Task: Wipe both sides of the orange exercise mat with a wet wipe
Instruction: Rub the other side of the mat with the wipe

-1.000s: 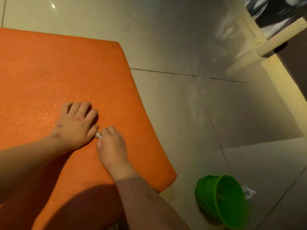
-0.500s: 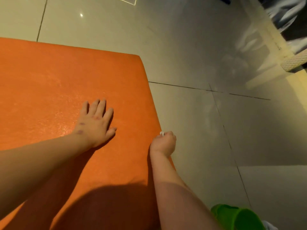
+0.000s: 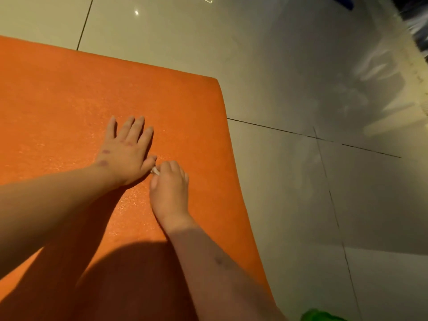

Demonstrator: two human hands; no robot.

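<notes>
The orange exercise mat (image 3: 69, 107) lies flat on the tiled floor and fills the left half of the view. My left hand (image 3: 126, 151) presses flat on it with straight, spread fingers. Just right of the left thumb, my right hand (image 3: 169, 186) is curled over a small white wet wipe (image 3: 155, 171) and holds it down on the mat. Only a corner of the wipe shows past the fingers.
Glossy grey floor tiles (image 3: 301, 181) with dark grout lines lie to the right of the mat's edge. A green plastic container (image 3: 322, 316) peeks in at the bottom right. A dark shadow covers the near part of the mat.
My right hand has moved with the wipe from the mat's right edge back left, up beside the left thumb. The left hand stays flat on the mat.
</notes>
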